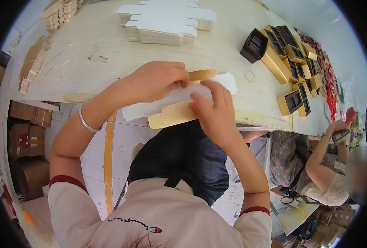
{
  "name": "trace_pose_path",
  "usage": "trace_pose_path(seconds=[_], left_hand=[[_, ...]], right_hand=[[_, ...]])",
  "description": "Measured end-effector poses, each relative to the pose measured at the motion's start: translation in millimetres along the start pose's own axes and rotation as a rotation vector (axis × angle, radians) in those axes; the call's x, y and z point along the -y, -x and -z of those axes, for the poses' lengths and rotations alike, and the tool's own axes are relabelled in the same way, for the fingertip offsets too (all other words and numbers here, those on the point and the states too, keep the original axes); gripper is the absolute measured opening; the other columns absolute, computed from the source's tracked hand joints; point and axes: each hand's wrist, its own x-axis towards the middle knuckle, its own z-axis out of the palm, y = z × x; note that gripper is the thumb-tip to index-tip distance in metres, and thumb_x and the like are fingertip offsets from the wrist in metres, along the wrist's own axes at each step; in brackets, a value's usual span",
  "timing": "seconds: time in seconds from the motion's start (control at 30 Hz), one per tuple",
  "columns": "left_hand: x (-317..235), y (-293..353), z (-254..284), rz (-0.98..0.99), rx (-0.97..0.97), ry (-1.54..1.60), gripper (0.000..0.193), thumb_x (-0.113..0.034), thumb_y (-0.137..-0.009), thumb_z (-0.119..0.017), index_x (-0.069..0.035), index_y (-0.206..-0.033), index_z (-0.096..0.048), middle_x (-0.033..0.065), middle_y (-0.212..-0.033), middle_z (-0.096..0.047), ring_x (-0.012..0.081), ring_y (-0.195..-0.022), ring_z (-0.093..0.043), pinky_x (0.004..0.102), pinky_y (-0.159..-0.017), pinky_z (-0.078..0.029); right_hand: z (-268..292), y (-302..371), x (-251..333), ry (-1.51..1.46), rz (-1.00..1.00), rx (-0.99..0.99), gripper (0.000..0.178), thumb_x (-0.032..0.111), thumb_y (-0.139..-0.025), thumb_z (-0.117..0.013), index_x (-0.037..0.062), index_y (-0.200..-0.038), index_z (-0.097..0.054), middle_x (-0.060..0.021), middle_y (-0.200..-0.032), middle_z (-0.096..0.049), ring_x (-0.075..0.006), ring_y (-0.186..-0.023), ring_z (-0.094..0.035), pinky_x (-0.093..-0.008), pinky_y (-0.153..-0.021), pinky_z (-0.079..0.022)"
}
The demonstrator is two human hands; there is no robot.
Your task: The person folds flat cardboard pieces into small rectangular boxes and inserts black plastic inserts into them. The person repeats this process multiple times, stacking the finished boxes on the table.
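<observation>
A flat cardboard box blank (173, 115), gold on one face and white on the other, lies partly folded at the near edge of the table. My left hand (167, 78) has its fingers closed on the blank's far gold panel. My right hand (213, 103) grips the near gold panel between bent fingers and thumb, close to its right end. White cardboard shows between both hands, with a white flap sticking out past the right hand. Beneath my fingers, the exact fold lines are hidden.
A stack of white box blanks (160, 27) lies at the far middle. Gold blanks (34, 62) are piled at the left. Gold boxes with black inserts (291, 99) crowd the right, near a rubber band (250, 76). At far right, another person's hands (336, 127) hold a small box.
</observation>
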Motion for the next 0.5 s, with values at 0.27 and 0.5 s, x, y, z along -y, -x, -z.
trace_pose_path(seconds=[0.27, 0.5], left_hand=[[2, -1, -2, -0.024, 0.012, 0.006, 0.004, -0.006, -0.087, -0.059, -0.005, -0.090, -0.061, 0.0065, -0.090, -0.060, 0.0284, -0.080, -0.059, 0.0383, -0.071, -0.047], [-19, 9, 22, 0.028, 0.185, -0.085, 0.024, -0.015, -0.079, -0.069, -0.003, -0.099, -0.062, 0.0085, -0.103, -0.059, 0.0288, -0.094, -0.054, 0.0384, -0.082, -0.046]], right_hand=[[4, 14, 8, -0.105, 0.113, 0.092, 0.019, 0.009, -0.074, -0.066, 0.0023, -0.091, -0.062, -0.0089, -0.095, -0.054, -0.0257, -0.091, -0.056, -0.0357, -0.078, -0.046], [15, -36, -12, -0.395, -0.146, 0.446, 0.007, 0.005, -0.082, -0.064, 0.0017, -0.088, -0.065, -0.0150, -0.086, -0.061, -0.0354, -0.080, -0.059, -0.0396, -0.070, -0.048]])
